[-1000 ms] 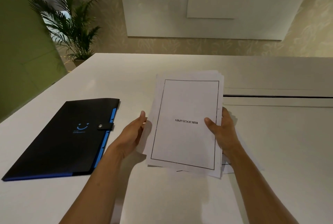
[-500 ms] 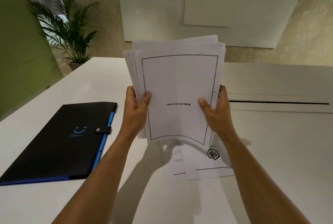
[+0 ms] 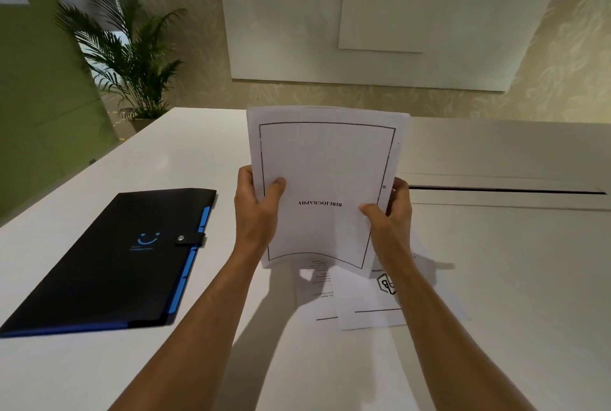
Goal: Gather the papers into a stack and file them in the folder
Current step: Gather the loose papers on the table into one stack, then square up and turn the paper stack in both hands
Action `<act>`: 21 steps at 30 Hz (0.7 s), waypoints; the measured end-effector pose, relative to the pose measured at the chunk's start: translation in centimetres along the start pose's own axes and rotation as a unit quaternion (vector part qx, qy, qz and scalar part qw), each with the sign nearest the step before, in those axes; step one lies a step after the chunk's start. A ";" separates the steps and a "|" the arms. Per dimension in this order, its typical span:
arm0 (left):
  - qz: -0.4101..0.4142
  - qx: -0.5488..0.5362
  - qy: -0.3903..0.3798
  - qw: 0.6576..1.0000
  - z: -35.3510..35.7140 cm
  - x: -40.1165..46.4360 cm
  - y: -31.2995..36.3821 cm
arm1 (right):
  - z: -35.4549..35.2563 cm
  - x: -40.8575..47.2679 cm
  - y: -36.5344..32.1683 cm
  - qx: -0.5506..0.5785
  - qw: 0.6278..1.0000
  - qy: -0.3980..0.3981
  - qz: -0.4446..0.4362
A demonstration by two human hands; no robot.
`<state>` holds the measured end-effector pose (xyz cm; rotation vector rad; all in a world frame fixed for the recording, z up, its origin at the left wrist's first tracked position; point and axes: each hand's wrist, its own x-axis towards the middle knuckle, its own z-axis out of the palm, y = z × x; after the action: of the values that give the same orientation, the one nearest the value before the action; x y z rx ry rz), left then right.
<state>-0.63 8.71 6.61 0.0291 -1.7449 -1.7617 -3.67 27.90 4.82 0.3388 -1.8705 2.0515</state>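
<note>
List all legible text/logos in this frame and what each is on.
"BIBLIOGRAPHY": upside down on the front sheet of the paper stack held upright in both hands.
Hexagon logo and a short word above it, on a loose sheet lying on the table: unreadable.
Text lines on the other loose sheet: too small.
Blue smile mark with small lettering below, on the black folder: lettering blurred.

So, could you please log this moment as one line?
both hands: left hand, right hand | paper stack upright | loose sheets on table | folder shut

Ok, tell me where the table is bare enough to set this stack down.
Bare table beyond the folder, and right of the loose sheets below the slot. Crowded under the stack, where those sheets lie.
</note>
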 end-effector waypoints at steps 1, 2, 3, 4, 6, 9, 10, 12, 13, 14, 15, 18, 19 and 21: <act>-0.010 -0.009 -0.002 1.000 -0.1 0.1 -0.1 | -0.1 0.1 0.0 0.010 1.000 -0.002 0.007; -0.019 -0.015 -0.009 1.000 -0.2 0.1 -0.1 | -0.1 0.1 0.1 0.013 1.000 -0.008 0.015; -0.025 -0.013 -0.018 0.999 -0.2 0.1 -0.1 | 0.0 0.0 0.2 0.007 1.000 -0.015 0.021; -0.026 -0.006 -0.024 0.999 -0.2 0.0 -0.2 | 0.2 -0.2 0.3 -0.007 1.000 -0.020 0.022; -0.021 0.019 -0.022 0.999 0.1 -0.2 -0.3 | 0.6 -0.3 0.3 -0.025 0.999 -0.020 0.020; -0.018 0.037 -0.012 0.999 0.3 -0.3 -0.7 | 0.8 -0.3 0.2 -0.023 0.999 -0.014 0.019; -0.018 0.040 -0.012 0.999 0.2 -0.4 -0.7 | 0.7 -0.4 0.1 -0.032 0.999 -0.018 0.020; -0.020 0.046 -0.010 0.999 0.0 -0.3 -0.4 | 0.0 -0.3 0.0 -0.050 0.998 -0.036 0.020; -0.023 0.043 -0.005 0.999 -0.2 -0.2 -0.2 | -0.5 -0.1 0.0 -0.062 0.997 -0.041 0.019; -0.030 0.039 0.001 0.999 -0.4 0.0 -0.1 | -1.1 0.0 0.0 -0.078 0.996 -0.037 0.017; -0.046 0.029 0.006 0.999 -0.7 0.2 0.0 | -1.8 0.2 0.2 -0.103 0.994 -0.020 0.014; -0.129 0.011 -0.005 0.992 -1.9 1.0 -0.5 | -4.6 1.0 1.6 -0.252 0.964 0.071 0.040; -0.171 0.021 -0.016 0.985 -2.3 1.1 -0.8 | -5.7 1.2 2.2 -0.322 0.940 0.086 0.070; -0.258 0.072 -0.038 0.963 -2.9 1.2 -1.6 | -7.5 1.0 2.8 -0.438 0.884 0.072 0.148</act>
<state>-0.97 5.44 5.33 0.5277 -2.0489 -2.0047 -5.31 35.20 1.86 -0.3438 -2.6045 1.1075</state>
